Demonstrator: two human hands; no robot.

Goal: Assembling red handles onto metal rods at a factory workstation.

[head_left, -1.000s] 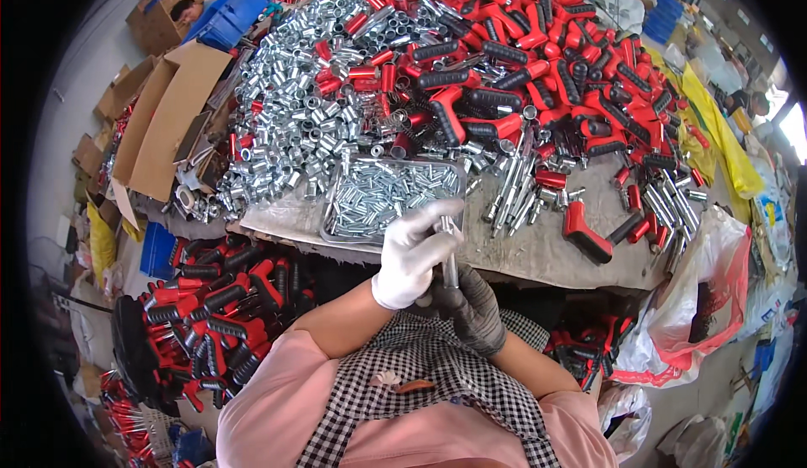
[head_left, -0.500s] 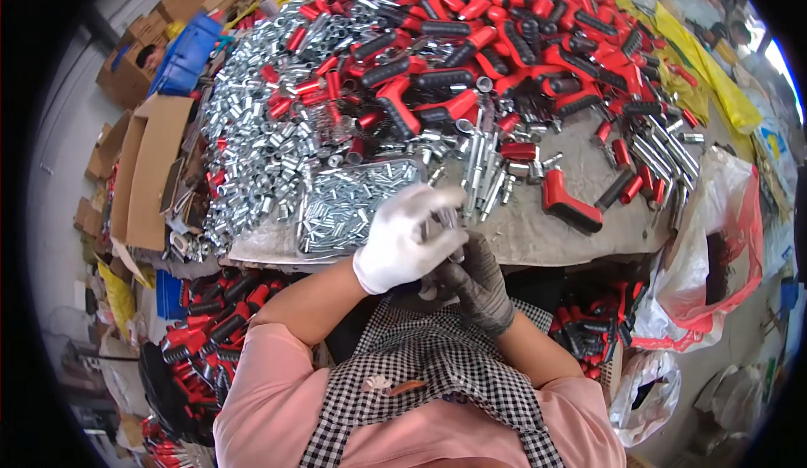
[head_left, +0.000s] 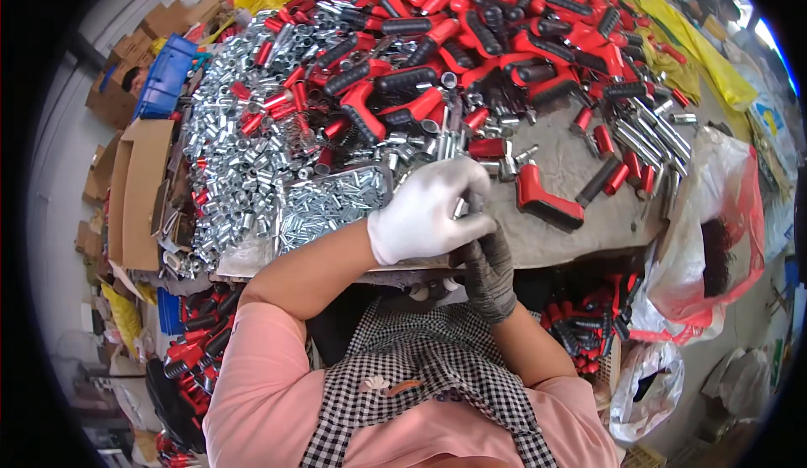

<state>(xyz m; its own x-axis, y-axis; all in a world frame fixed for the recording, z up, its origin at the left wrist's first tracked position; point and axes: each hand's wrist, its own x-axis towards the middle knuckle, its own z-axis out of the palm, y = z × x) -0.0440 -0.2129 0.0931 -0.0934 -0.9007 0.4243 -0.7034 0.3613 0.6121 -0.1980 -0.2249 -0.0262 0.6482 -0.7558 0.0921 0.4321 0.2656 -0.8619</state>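
My left hand (head_left: 430,209), in a white glove, curls its fingers and thumb around a small shiny metal part (head_left: 460,207), mostly hidden by the glove. Just below and touching it is my right hand (head_left: 487,276), in a dark grey glove. Its fingers are bent up against the left fingertips, and what they grip cannot be made out. Left of my hands, a clear tray (head_left: 388,184) holds small metal pins (head_left: 328,207). Slim metal rods (head_left: 451,132) lie just beyond my left hand, and a red and black angled handle (head_left: 548,201) rests to the right.
Red and black handles (head_left: 479,35) are heaped across the back of the table (head_left: 605,231). Silver sleeves (head_left: 227,149) form a pile at the left. A plastic bag (head_left: 714,241) hangs at the right edge. More handles (head_left: 580,325) fill containers below the table.
My hands have come closer together and moved right relative to the tray. The left fingers have closed further over the metal part. The whole view has shifted slightly.
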